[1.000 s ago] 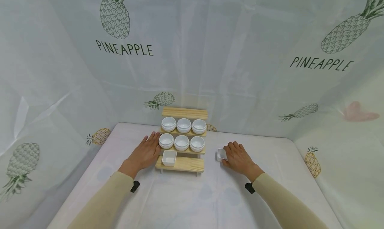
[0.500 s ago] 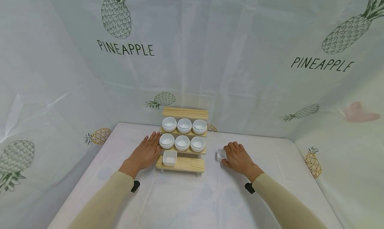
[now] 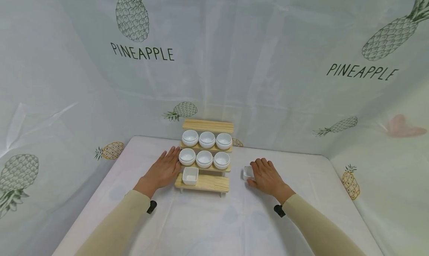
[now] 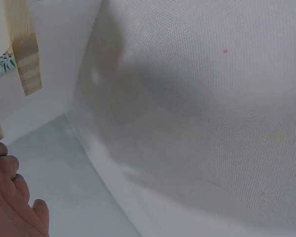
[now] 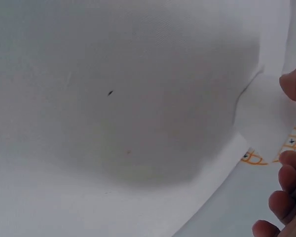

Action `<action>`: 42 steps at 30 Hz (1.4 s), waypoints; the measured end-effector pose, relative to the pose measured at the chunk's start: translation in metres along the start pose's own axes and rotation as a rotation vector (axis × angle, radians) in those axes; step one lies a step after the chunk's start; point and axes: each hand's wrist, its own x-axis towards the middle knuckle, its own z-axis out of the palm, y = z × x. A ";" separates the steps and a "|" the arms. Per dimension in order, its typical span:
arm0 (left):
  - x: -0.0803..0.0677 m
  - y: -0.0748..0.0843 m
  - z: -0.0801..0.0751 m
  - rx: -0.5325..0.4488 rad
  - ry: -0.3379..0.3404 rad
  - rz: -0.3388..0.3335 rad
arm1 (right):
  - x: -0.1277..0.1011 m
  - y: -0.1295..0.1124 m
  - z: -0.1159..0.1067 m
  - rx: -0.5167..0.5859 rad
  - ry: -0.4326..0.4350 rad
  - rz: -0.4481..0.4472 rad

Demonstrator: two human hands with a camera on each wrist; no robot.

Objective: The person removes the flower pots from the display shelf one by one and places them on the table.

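In the head view my left hand (image 3: pixel 163 169) lies with fingers extended along the left side of a wooden tiered stand (image 3: pixel 211 183). Its fingertips appear beside the wood in the left wrist view. A white square dish (image 3: pixel 190 176) sits at the left of the stand's lowest tier. Round white bowls (image 3: pixel 204 159) fill the two tiers above in rows of three. To the right of the stand, my right hand (image 3: pixel 268 177) holds a second white square dish (image 3: pixel 247 173) between thumb and fingers, at the table; the hand covers its right part. The right wrist view shows the thumb against this dish (image 5: pixel 266 116).
The stand's top tier (image 3: pixel 207 126) bears nothing. Its lowest tier has bare wood right of the dish. A pale cloth (image 3: pixel 201 226) covers the table, and a pineapple-print curtain (image 3: pixel 248 62) hangs behind and at both sides.
Hands, dishes and bowls keep their places. The whole head view has shifted very slightly.
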 end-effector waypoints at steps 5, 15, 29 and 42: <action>-0.001 0.001 -0.004 -0.007 -0.004 0.005 | 0.002 -0.012 -0.018 0.047 0.104 0.038; -0.004 0.004 -0.008 -0.011 -0.002 0.000 | 0.023 -0.080 -0.060 0.206 0.481 -0.029; -0.003 0.004 -0.008 0.002 -0.004 -0.001 | 0.056 -0.173 -0.065 0.097 0.312 -0.080; -0.002 0.004 -0.006 0.006 0.012 0.006 | 0.074 -0.200 -0.058 -0.047 0.216 -0.020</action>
